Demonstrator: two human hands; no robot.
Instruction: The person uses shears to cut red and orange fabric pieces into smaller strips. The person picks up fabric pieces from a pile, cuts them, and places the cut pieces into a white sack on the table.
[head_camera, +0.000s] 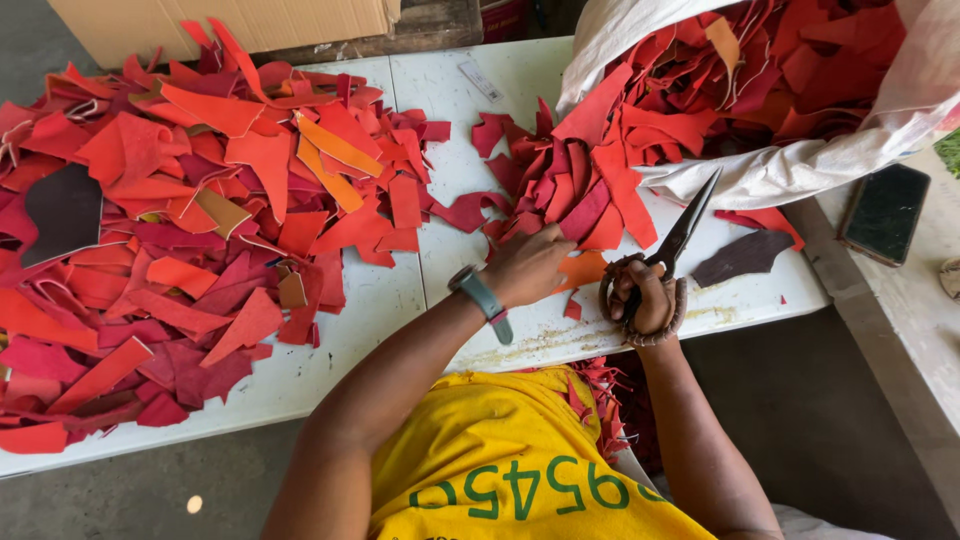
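Right hand (645, 298) grips scissors (680, 235); left hand (528, 265) on scraps (580, 190).

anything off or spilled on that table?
Mostly expected mess: red scraps spill out of the tipped white sack onto the white table. One dark brown piece lies apart near the edge. Right hand holds scissors; left hand rests on the scraps.

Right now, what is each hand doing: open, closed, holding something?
Left hand: fingers curled on the red scraps; grip cannot be told.
Right hand: closed, holding scissors.
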